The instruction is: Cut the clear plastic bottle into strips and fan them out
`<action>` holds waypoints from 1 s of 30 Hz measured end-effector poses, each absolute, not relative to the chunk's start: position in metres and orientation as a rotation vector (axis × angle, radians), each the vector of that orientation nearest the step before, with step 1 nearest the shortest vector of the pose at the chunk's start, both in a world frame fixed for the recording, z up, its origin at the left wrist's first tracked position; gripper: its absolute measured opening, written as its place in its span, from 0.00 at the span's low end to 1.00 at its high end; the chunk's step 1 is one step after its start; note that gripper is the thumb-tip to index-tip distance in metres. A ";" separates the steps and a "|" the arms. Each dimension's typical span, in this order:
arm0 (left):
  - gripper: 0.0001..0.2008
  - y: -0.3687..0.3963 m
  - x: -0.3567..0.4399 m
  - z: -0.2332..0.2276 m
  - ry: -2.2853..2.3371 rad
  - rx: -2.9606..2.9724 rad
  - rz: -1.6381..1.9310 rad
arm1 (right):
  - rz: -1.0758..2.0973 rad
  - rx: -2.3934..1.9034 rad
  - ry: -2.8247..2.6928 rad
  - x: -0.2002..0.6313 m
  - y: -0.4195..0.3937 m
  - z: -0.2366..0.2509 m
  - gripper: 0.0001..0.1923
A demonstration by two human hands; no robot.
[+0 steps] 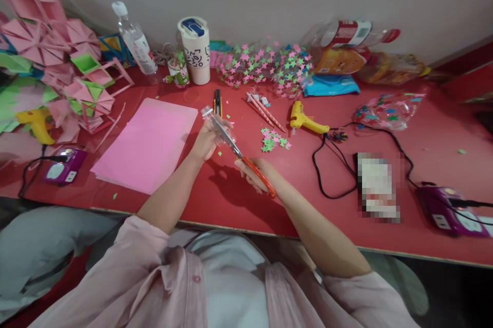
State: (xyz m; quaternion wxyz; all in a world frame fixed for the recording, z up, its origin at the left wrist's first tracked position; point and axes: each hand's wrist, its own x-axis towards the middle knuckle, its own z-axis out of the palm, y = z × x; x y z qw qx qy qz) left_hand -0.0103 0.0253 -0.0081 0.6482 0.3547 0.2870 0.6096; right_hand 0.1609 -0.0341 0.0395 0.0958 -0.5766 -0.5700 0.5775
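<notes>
My left hand (206, 140) holds a small clear plastic bottle piece (214, 121) above the red table (231, 199). My right hand (252, 171) grips red-handled scissors (250, 166), whose blades reach up-left into the clear plastic. A small heap of pink and green paper stars (274, 140) lies just right of the scissors. A pink paper sheet (148, 143) lies flat to the left of my left hand.
A yellow glue gun (306, 120) with a black cord, a utility knife (217, 102), pink sticks (265, 111), a white cup (195, 48), a water bottle (134, 40), star-covered plastic (265, 65), pink paper decorations (50, 56) at left, purple power strips (63, 166) (450, 210).
</notes>
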 end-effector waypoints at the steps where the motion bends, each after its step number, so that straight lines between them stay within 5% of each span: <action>1: 0.15 0.025 -0.010 -0.008 0.644 0.805 1.387 | 1.695 -1.709 -1.683 0.161 -0.035 0.041 0.25; 30: 0.14 0.020 -0.004 -0.003 0.680 0.798 1.350 | 1.752 -1.691 -1.608 0.159 -0.035 0.040 0.24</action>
